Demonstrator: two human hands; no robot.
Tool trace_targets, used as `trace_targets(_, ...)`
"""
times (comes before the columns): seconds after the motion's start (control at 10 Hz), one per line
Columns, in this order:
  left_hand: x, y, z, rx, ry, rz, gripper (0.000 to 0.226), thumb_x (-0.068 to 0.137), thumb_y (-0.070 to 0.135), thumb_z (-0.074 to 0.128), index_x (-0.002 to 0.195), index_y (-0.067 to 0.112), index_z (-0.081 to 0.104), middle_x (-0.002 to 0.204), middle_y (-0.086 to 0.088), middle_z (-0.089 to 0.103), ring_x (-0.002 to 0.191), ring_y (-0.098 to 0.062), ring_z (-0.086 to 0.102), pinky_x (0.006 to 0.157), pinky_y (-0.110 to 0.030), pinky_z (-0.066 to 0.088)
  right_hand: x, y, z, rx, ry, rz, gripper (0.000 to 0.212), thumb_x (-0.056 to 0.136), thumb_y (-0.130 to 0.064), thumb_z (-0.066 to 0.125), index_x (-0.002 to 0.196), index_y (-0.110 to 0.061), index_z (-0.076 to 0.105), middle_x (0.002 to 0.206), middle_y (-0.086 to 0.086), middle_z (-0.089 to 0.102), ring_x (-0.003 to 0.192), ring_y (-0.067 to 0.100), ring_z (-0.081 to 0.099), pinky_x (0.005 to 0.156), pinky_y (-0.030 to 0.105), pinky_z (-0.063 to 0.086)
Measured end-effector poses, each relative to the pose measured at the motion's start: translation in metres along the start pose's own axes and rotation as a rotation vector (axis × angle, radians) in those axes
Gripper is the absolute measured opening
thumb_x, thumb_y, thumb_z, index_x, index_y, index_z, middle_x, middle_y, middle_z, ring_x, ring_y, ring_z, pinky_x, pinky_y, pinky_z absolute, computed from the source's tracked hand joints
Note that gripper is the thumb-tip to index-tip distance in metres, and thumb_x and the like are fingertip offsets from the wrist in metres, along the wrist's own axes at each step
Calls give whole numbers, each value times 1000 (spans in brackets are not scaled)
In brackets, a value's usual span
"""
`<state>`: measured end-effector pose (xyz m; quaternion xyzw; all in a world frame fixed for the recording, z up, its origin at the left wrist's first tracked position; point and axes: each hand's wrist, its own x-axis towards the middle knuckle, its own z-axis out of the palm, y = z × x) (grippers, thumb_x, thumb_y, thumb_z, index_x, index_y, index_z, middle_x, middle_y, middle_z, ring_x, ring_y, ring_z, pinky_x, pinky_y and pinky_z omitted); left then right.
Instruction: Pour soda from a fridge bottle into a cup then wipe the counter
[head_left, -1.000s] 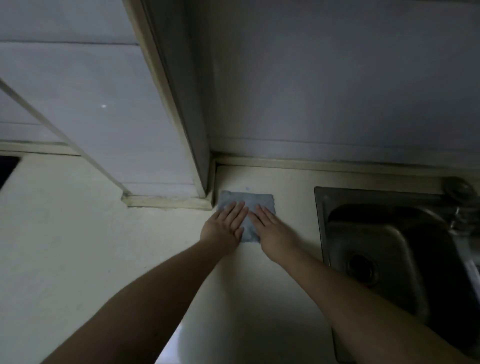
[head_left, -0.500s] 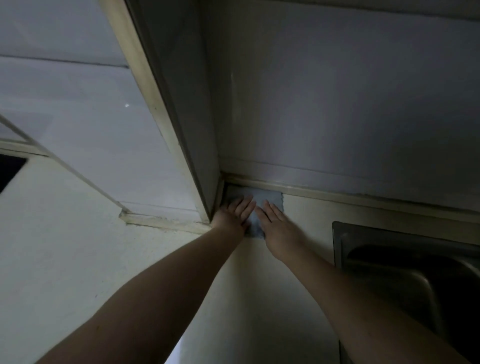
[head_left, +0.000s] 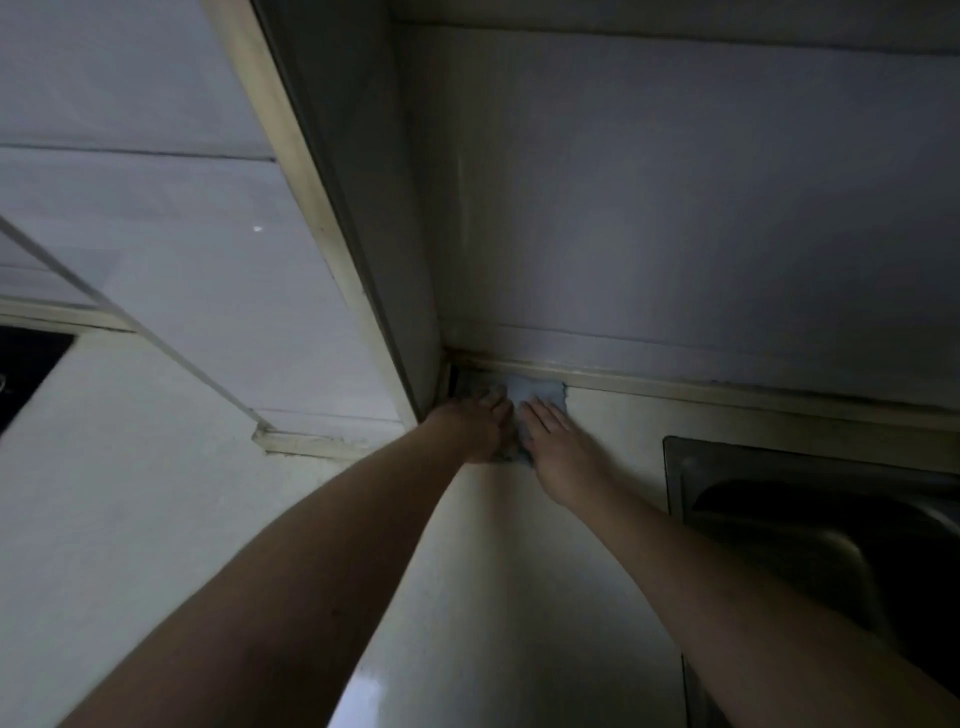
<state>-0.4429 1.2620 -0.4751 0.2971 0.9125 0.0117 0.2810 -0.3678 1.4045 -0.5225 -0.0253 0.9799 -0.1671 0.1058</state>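
Note:
A blue-grey cloth (head_left: 537, 391) lies flat on the pale counter (head_left: 519, 571), pushed into the back corner where the wall meets a jutting wall column. My left hand (head_left: 475, 428) presses flat on the cloth's left part, fingers against the column's base. My right hand (head_left: 558, 441) lies flat beside it on the cloth's right part, fingers stretched toward the back wall. Most of the cloth is hidden under both palms. No bottle or cup is in view.
A steel sink (head_left: 810, 525) is sunk into the counter at the right. The wall column (head_left: 374, 234) juts out on the left of the corner. A dark hob edge (head_left: 26, 374) shows at the far left. A beige trim strip (head_left: 727, 392) runs along the back wall.
Both hands have slid the cloth away from me along the counter, from the open spot beside the sink up into the back corner against the wall trim.

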Motion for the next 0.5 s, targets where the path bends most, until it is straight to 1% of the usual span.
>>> trace_targets(0.1, -24, -1, -8, 12, 37, 41, 52, 105, 32, 35, 153, 14, 28, 162, -8, 18, 146, -26, 23, 117, -38, 24, -25, -11, -1, 56, 74, 55, 60, 96, -36, 21, 148, -6, 26, 155, 8, 22, 145, 28, 18, 119, 36, 12)
trace_targets(0.2, -53, 6, -6, 11, 86, 54, 58, 104, 42, 29, 155, 16, 20, 163, -5, 15, 144, -27, 28, 111, -36, 31, -50, -26, -3, 147, 104, 126, 62, 97, -42, 25, 146, -4, 33, 155, 14, 27, 145, 26, 21, 116, 29, 9)
trace_targets(0.3, -76, 12, 6, -14, 138, 7, 58, 104, 43, 31, 155, 16, 22, 160, -9, 23, 143, -27, 30, 110, -35, 31, -69, -38, -6, 152, 32, 146, 51, 100, -29, 38, 144, -3, 34, 151, 15, 34, 141, 26, 28, 115, 29, 18)
trace_targets(0.4, -103, 16, 19, 12, 205, -5, 55, 104, 43, 30, 154, 21, 23, 160, -7, 26, 144, -25, 30, 112, -37, 29, -93, -50, -9, 178, -6, 188, 50, 100, -29, 36, 146, -10, 33, 151, 12, 34, 136, 27, 34, 110, 34, 30)
trace_targets(0.5, -126, 17, 28, 84, 178, -26, 58, 103, 46, 26, 155, 20, 22, 162, -3, 18, 148, -22, 19, 118, -41, 21, -111, -59, -11, 91, -63, 183, 52, 101, -34, 30, 149, -15, 27, 157, 8, 24, 142, 24, 24, 114, 37, 23)
